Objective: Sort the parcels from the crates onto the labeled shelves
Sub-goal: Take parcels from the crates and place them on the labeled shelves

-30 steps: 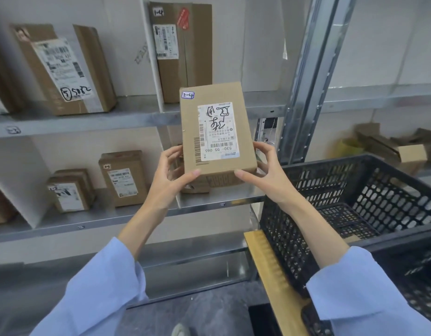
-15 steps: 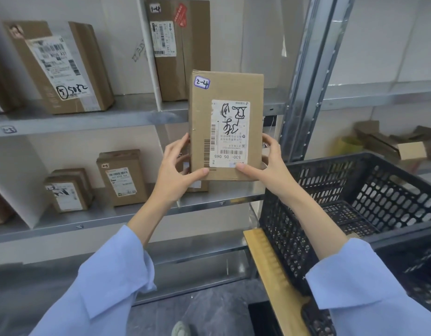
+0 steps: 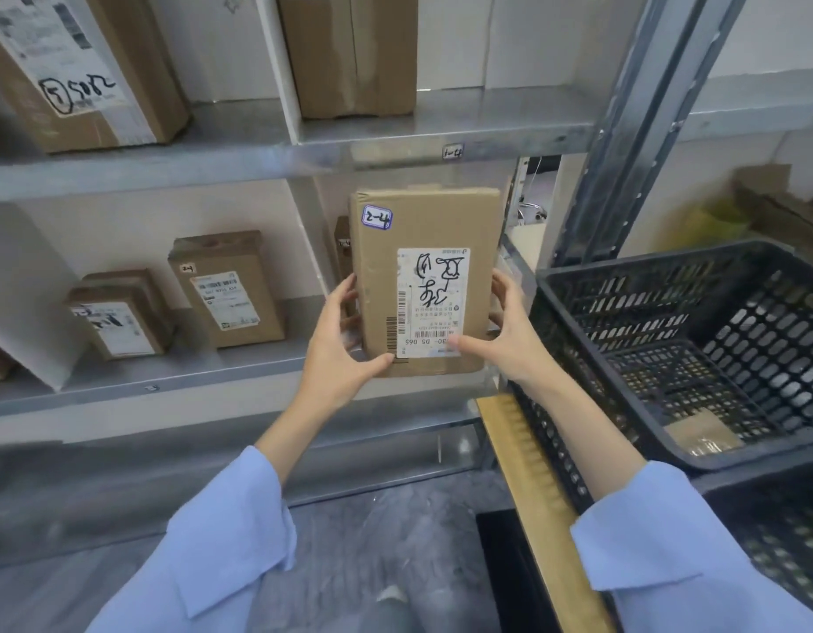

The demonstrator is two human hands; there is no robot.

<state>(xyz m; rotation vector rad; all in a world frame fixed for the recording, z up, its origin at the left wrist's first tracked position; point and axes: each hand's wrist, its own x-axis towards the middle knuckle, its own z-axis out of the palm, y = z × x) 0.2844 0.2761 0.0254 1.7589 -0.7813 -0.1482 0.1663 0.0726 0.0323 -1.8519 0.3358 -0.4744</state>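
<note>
I hold a brown cardboard parcel [image 3: 432, 230] upright between both hands, in front of the right bay of the middle shelf [image 3: 176, 381]. It carries a handwritten sticker "2-4" at its top left and a white shipping label. My left hand [image 3: 338, 344] grips its lower left edge, thumb on the front. My right hand [image 3: 505, 335] grips the lower right edge the same way. Another box [image 3: 343, 249] stands right behind it in that bay, mostly hidden.
A black plastic crate [image 3: 669, 454] sits at the right on a wooden board [image 3: 528, 486], with a small parcel [image 3: 701, 434] inside. Boxes [image 3: 226, 290] stand in the left bay of the middle shelf. The upper shelf [image 3: 441, 130] bears a "1-4" tag and more boxes. A steel upright [image 3: 623, 130] rises at the right.
The parcel has tipped up to vertical and moved forward toward the middle shelf's right bay. My view has dropped and come closer to the shelves.
</note>
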